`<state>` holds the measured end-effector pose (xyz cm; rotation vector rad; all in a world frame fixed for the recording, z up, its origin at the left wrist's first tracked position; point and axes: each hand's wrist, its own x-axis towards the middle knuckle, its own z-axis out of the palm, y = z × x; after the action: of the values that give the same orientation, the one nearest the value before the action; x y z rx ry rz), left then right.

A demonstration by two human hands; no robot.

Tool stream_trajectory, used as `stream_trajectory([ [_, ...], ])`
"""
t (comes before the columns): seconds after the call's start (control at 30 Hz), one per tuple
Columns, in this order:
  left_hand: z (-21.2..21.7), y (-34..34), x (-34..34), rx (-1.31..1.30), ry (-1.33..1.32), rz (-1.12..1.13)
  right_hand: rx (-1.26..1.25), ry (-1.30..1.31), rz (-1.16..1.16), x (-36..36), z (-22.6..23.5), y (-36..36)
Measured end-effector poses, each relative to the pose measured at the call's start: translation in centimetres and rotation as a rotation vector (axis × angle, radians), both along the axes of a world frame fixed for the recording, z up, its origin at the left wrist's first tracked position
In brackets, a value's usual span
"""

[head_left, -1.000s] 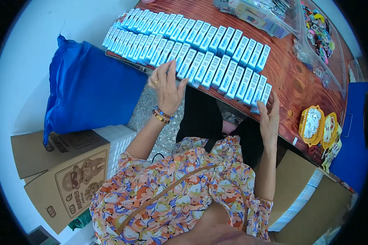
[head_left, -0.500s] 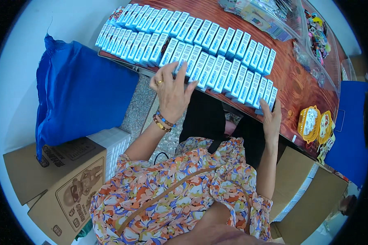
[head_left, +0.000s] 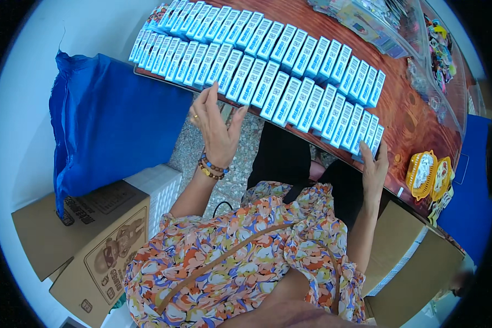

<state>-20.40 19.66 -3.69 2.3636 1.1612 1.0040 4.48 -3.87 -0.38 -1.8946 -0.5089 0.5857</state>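
Two long rows of small light-blue and white boxes [head_left: 276, 94] stand upright, packed side by side, on a reddish wooden table [head_left: 404, 123]. The far row [head_left: 284, 45] runs parallel to the near one, close behind it. My left hand [head_left: 218, 123] is at the near row's front edge, fingers apart, with fingertips by the boxes left of the middle. At the right end of the near row, my right hand [head_left: 374, 167] rests its fingers against the last boxes, thumb and fingers spread. Neither hand has a box lifted in it.
Clear plastic bins [head_left: 432, 71] with colourful small items stand at the far right. Yellow baskets [head_left: 422, 174] sit near the table's right edge. A blue cloth [head_left: 115, 126] hangs at left above a cardboard box [head_left: 106, 251]; another open carton [head_left: 415, 262] stands at lower right.
My left hand has moved left and slightly down along the near row, and a gap between boxes there has closed. My right hand stays at the row's right end as the view shifts.
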Motion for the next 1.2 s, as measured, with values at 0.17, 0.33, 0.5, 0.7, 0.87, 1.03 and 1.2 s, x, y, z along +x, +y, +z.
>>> stream_trajectory([
  [0.17,0.1,-0.3,0.3,-0.103,-0.126,-0.038,-0.024,-0.056,-0.032,-0.4,0.3,0.3],
  [0.33,0.5,0.1,0.7,-0.354,-0.215,-0.022,-0.025,-0.009,-0.112,0.2,-0.5,-1.1],
  [0.5,-0.1,0.5,0.8,-0.398,-0.279,-0.127,0.005,0.018,-0.046,-0.1,-0.4,0.0],
  [0.7,0.9,-0.3,1.4,-0.657,-0.391,-0.168,0.054,0.004,-0.076,-1.4,0.0,1.3],
  [0.87,1.5,-0.3,1.5,-0.621,-0.182,-0.149,0.046,-0.003,-0.093,-1.0,0.1,0.6],
  [1.03,1.4,1.8,1.4,-0.707,-0.061,-0.292,0.045,0.016,-0.096,-0.8,-0.1,0.7],
  [1.2,0.6,0.7,1.3,-0.766,-0.203,-0.274,0.075,-0.075,-0.105,-1.5,-0.4,0.1],
])
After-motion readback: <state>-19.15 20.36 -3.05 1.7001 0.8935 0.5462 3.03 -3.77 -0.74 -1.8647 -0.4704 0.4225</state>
